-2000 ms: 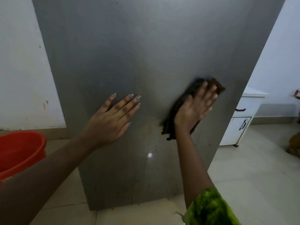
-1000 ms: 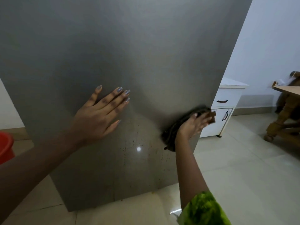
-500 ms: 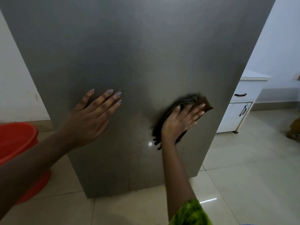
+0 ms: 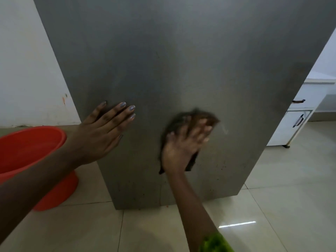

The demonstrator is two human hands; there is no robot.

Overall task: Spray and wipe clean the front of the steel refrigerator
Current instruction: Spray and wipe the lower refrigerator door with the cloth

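The steel refrigerator (image 4: 181,60) fills most of the view, its grey front reaching down to the tiled floor. My left hand (image 4: 103,131) lies flat on the lower left of the steel front, fingers straight and spread. My right hand (image 4: 183,144) presses a dark brown cloth (image 4: 198,117) flat against the steel to the right of it; hand and cloth are blurred by motion. Small dark specks dot the steel near the bottom right.
A red plastic tub (image 4: 31,155) stands on the floor at the left, close to the refrigerator's corner. A white cabinet (image 4: 300,115) with dark handles stands behind the right edge. Pale glossy floor tiles (image 4: 272,206) spread to the right and front.
My right hand has slid the cloth down and leftward across the lower steel front. My left hand stays pressed flat on the steel. The view has shifted, showing more of the red tub.
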